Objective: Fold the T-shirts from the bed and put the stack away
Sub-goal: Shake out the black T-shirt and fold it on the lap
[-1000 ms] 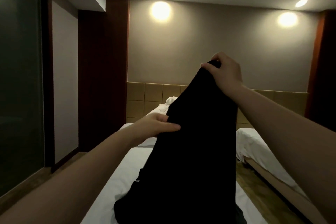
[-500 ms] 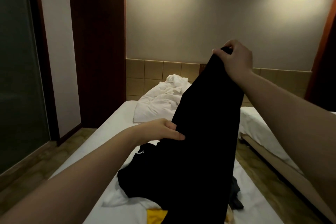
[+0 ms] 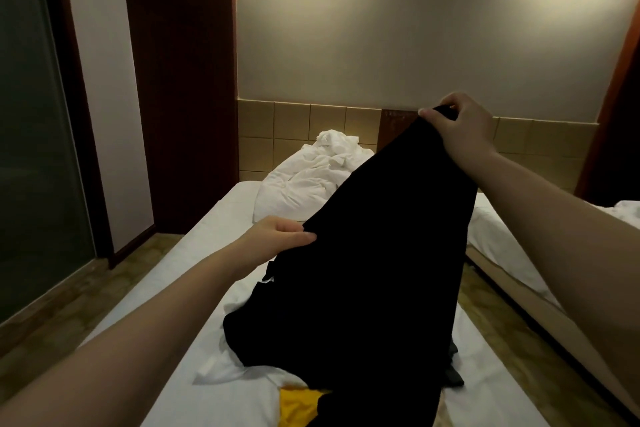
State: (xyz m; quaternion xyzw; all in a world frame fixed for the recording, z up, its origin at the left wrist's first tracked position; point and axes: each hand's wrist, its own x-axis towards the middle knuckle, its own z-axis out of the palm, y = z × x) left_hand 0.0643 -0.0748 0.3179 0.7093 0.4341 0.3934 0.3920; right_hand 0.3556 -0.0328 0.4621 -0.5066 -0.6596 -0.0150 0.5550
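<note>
A black T-shirt (image 3: 374, 270) hangs stretched above the white bed (image 3: 194, 253). My right hand (image 3: 460, 128) grips its top corner, held high on the right. My left hand (image 3: 277, 236) pinches the shirt's left edge lower down, thumb on top. The shirt's lower part trails onto the bed over a heap of clothes. A yellow garment (image 3: 298, 406) and a white one (image 3: 221, 367) peek out beneath it, and a dark grey piece (image 3: 453, 371) shows at its right.
A crumpled white duvet and pillow (image 3: 311, 180) lie at the head of the bed, by the tiled headboard wall. A second bed (image 3: 502, 246) stands to the right across a narrow floor gap. A dark glass panel (image 3: 31, 149) and a wooden pillar are on the left.
The view has tilted down, showing more of the bed and the clothes heap. My left hand slid a little further along the shirt's edge; both hands keep their hold.
</note>
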